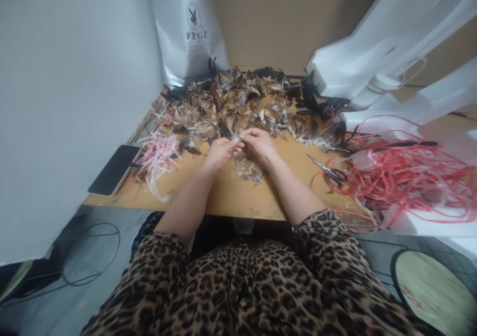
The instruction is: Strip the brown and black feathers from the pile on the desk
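My left hand (225, 151) and my right hand (257, 143) meet over the middle of the table (246, 197), fingertips pinched close together. Between them are the pale lower ends of a few brown feathers (233, 127), which fan out away from me. Just beyond my fingers spreads a large heap of brown, white and black feathers (257, 100). Below my right hand lies a small cluster of greyish feathers (248, 169) on the wood. The exact grip of each finger is too small to make out.
A phone (114, 171) lies at the left edge beside pink and white strips (158, 157). On the right, scissors (333, 173) lie next to a tangle of red strips (417, 172). A white printed bag (190, 42) stands behind; a round stool (434, 291) is at lower right.
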The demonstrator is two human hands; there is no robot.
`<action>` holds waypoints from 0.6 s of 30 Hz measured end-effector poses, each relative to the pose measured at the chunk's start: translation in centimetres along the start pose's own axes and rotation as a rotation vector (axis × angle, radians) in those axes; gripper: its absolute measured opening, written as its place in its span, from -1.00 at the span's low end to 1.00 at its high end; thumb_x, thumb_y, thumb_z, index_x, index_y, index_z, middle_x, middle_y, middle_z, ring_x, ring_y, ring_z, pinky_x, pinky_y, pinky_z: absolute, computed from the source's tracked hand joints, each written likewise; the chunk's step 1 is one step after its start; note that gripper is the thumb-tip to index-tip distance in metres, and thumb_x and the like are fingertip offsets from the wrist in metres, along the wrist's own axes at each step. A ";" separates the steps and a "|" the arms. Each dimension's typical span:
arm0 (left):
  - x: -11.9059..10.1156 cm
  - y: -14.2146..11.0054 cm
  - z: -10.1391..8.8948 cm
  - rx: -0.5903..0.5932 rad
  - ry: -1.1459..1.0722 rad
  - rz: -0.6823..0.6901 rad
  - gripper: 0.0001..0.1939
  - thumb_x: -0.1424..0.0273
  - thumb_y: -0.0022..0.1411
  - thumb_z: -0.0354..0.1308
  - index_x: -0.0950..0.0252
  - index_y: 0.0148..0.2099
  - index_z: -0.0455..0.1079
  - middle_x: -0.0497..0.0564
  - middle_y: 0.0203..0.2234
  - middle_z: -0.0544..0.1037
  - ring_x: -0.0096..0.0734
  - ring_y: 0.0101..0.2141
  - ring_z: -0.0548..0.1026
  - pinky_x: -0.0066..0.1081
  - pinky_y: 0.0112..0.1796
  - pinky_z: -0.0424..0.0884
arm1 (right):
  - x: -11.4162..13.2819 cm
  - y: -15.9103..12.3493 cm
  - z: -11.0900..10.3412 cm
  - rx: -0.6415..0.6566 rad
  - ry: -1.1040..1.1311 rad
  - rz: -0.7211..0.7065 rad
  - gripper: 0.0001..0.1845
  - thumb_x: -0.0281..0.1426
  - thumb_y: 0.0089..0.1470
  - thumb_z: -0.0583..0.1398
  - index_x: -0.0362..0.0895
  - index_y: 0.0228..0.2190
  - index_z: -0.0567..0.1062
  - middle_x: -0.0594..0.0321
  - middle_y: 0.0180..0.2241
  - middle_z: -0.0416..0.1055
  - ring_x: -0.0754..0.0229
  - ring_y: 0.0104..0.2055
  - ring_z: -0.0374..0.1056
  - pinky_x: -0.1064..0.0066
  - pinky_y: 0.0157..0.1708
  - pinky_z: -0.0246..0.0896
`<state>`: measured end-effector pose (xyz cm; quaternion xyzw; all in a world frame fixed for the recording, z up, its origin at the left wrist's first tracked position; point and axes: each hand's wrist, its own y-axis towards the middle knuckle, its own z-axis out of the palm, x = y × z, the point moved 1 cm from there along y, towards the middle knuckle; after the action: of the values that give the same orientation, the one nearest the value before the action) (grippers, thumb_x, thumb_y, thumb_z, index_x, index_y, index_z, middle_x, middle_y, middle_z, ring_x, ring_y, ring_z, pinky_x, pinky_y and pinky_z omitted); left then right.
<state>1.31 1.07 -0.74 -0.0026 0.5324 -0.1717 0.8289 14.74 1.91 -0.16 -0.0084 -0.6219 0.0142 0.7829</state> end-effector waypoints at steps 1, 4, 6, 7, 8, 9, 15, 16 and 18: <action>0.0 0.0 0.0 0.000 0.001 0.001 -0.82 0.40 0.05 0.30 0.47 -0.42 0.44 0.09 -0.54 0.57 -0.67 -0.61 0.41 -0.63 -0.54 0.29 | 0.0 0.0 0.1 -0.005 -0.004 -0.014 -0.65 -0.22 -0.38 0.39 -0.15 -0.54 0.43 0.39 -0.60 0.39 0.38 -0.56 0.26 0.49 -0.49 0.17; 0.1 0.1 -0.1 -0.002 0.020 0.008 -0.80 0.40 0.03 0.31 0.47 -0.45 0.44 0.05 -0.60 0.54 -0.67 -0.63 0.39 -0.63 -0.56 0.28 | 0.0 -0.1 0.2 -0.005 -0.010 -0.038 -0.66 -0.23 -0.38 0.39 -0.16 -0.55 0.44 0.38 -0.61 0.39 0.38 -0.56 0.24 0.50 -0.50 0.14; 0.1 0.2 -0.2 0.005 0.032 0.019 -0.80 0.40 0.03 0.31 0.48 -0.46 0.44 0.02 -0.63 0.51 -0.68 -0.65 0.37 -0.63 -0.59 0.26 | 0.2 -0.1 0.0 -0.002 -0.006 -0.019 -0.66 -0.23 -0.37 0.38 -0.15 -0.55 0.44 0.42 -0.67 0.33 0.41 -0.63 0.14 0.53 -0.59 0.02; 0.0 0.3 -0.4 0.008 0.027 0.029 -0.81 0.41 0.04 0.30 0.48 -0.45 0.45 0.01 -0.63 0.50 -0.68 -0.66 0.37 -0.64 -0.60 0.25 | 0.3 0.0 -0.1 -0.005 0.000 -0.008 -0.67 -0.22 -0.35 0.37 -0.15 -0.54 0.44 0.45 -0.71 0.28 0.43 -0.66 0.08 0.53 -0.62 -0.06; -0.1 0.3 -0.5 0.011 0.017 0.037 -0.82 0.42 0.05 0.29 0.48 -0.43 0.46 0.00 -0.63 0.50 -0.69 -0.65 0.37 -0.64 -0.60 0.25 | 0.5 0.0 -0.4 -0.015 0.012 -0.004 -0.67 -0.21 -0.34 0.36 -0.15 -0.53 0.43 0.47 -0.74 0.22 0.44 -0.69 0.01 0.53 -0.65 -0.13; -0.3 0.3 -0.7 0.009 0.000 0.045 -0.85 0.43 0.06 0.28 0.47 -0.40 0.47 -0.01 -0.61 0.50 -0.70 -0.65 0.37 -0.65 -0.60 0.25 | 0.8 0.1 -0.7 -0.026 0.026 -0.007 -0.67 -0.20 -0.33 0.36 -0.14 -0.53 0.43 0.49 -0.75 0.18 0.45 -0.70 -0.03 0.54 -0.66 -0.18; -1.9 -0.2 -1.6 0.033 -0.157 0.000 -0.93 0.49 0.12 0.23 0.42 -0.36 0.45 -0.08 -0.59 0.47 -0.78 -0.63 0.35 -0.75 -0.60 0.23 | 2.0 0.5 -2.6 -0.047 0.080 -0.033 -0.67 -0.25 -0.33 0.36 -0.14 -0.57 0.36 0.49 -0.75 0.12 0.47 -0.70 -0.05 0.55 -0.67 -0.25; -2.0 -0.2 -1.6 0.040 -0.176 -0.007 -0.94 0.50 0.13 0.22 0.42 -0.37 0.45 -0.09 -0.59 0.46 -0.79 -0.64 0.35 -0.76 -0.60 0.22 | 2.2 0.5 -2.7 -0.037 0.081 -0.026 -0.67 -0.25 -0.34 0.36 -0.14 -0.57 0.36 0.49 -0.75 0.12 0.47 -0.70 -0.05 0.55 -0.67 -0.26; -2.1 -0.2 -1.7 0.023 -0.185 -0.013 -0.95 0.51 0.14 0.21 0.41 -0.36 0.44 -0.09 -0.59 0.46 -0.80 -0.64 0.34 -0.77 -0.61 0.22 | 2.4 0.4 -2.8 0.020 0.088 -0.002 -0.66 -0.26 -0.34 0.37 -0.14 -0.56 0.36 0.49 -0.73 0.12 0.47 -0.69 -0.05 0.56 -0.67 -0.25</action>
<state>-1.02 1.76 0.47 -0.0125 0.4513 -0.1824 0.8734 18.03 2.35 1.54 -0.0007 -0.5868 0.0193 0.8095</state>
